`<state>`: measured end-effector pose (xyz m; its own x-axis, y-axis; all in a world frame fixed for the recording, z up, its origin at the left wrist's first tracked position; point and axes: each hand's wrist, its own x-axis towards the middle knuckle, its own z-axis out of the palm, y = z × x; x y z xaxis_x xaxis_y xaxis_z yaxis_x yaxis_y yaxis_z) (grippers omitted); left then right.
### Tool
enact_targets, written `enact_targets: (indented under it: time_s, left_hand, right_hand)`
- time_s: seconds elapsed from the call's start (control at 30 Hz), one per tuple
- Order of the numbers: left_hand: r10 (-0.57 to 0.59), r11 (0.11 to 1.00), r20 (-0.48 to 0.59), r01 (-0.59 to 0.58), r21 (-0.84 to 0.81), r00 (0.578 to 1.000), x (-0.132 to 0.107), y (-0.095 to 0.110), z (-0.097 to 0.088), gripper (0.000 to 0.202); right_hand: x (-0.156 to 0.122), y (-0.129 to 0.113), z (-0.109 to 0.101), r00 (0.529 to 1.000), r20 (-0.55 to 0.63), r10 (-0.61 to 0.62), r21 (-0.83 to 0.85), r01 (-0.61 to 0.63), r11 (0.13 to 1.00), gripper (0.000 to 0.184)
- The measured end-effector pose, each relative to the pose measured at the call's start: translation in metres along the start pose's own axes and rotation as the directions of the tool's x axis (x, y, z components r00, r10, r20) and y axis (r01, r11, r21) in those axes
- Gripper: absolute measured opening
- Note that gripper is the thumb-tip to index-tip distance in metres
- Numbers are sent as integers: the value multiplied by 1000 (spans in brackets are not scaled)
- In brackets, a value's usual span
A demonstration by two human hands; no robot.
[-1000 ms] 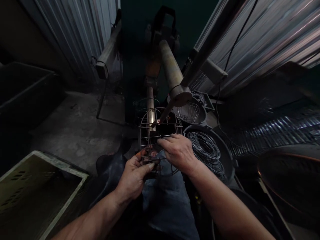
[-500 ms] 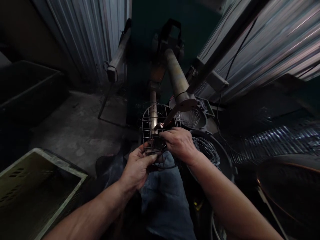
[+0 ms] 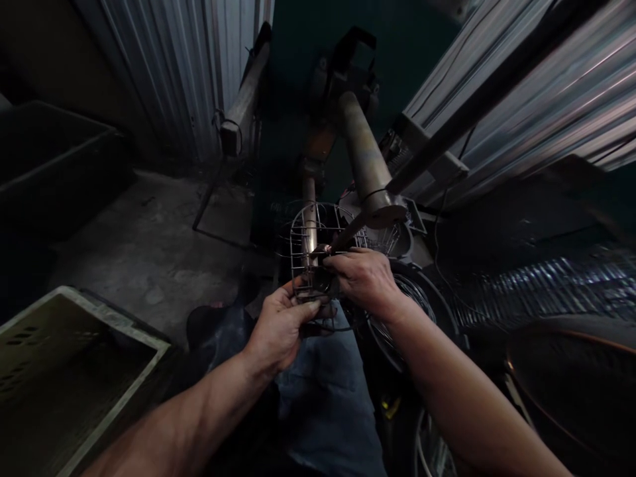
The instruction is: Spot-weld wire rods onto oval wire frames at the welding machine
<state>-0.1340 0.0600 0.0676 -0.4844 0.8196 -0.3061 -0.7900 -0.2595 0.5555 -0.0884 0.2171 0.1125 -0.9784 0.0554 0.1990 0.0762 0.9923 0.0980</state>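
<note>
Some wire [image 3: 416, 296] in tub [image 3: 446, 300], cage [image 3: 298, 266] in left hand [image 3: 279, 328]

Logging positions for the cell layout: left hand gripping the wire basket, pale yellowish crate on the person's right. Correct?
Not quite, the crate side is wrong. The head view shows the pale yellowish crate on the person's left. The rest stands: the left hand is gripping the wire basket.

One head cam looks fwd & down from above, fairly nr wire cage [image 3: 298, 267]
</note>
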Motion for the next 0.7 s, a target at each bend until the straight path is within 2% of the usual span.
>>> enact_targets:
  time_s: [0.17,0.27,0.33,0.37,0.4,0.43,0.47,0.5,0.57,0.63,0.67,0.7]
  left_hand:
    - [8,1000,10,-8,-1,1000,0,1,1,38]
    - [-1,1000,15,1,20,1000,-1,3,2,36]
    - [-11,999,4,11,30,1000,-1,6,2,39]
    - [-20,999,-8,21,36,1000,-1,8,2,41]
    - [-31,999,-23,32,43,999,-1,9,2,42]
    - [-40,998,-37,42,51,998,-1,11,2,43]
    - [-47,997,-45,50,57,998,-1,12,2,44]
    - [-51,997,-48,54,62,998,0,14,3,44]
    - [-47,997,-48,50,66,998,2,17,4,44]
    - [-42,996,-49,46,78,998,4,20,7,43]
    - [-42,995,-50,46,86,998,6,21,8,41]
    - [-44,995,-52,48,92,998,7,22,9,40]
  right_hand:
    - [3,0,-3,998,32,47,31,-48,998,20]
    - [-1,1,-6,999,30,27,122,-30,992,21]
    - [-9,6,-8,991,-97,96,213,-73,974,22]
    - [-14,9,-7,960,-198,196,262,-141,955,23]
    - [-20,14,-6,897,-295,329,326,-229,917,25]
    - [-26,19,-3,810,-353,468,413,-314,855,27]
    - [-31,24,0,727,-349,592,523,-374,766,29]
    - [-36,29,4,670,-278,689,645,-401,650,30]
    - [-41,36,12,631,-23,776,851,-395,346,30]
    - [-40,39,18,615,180,767,934,-352,63,30]
    - [-38,39,20,604,233,762,945,-326,-30,31]
    - [-36,39,21,592,259,763,949,-305,-85,31]
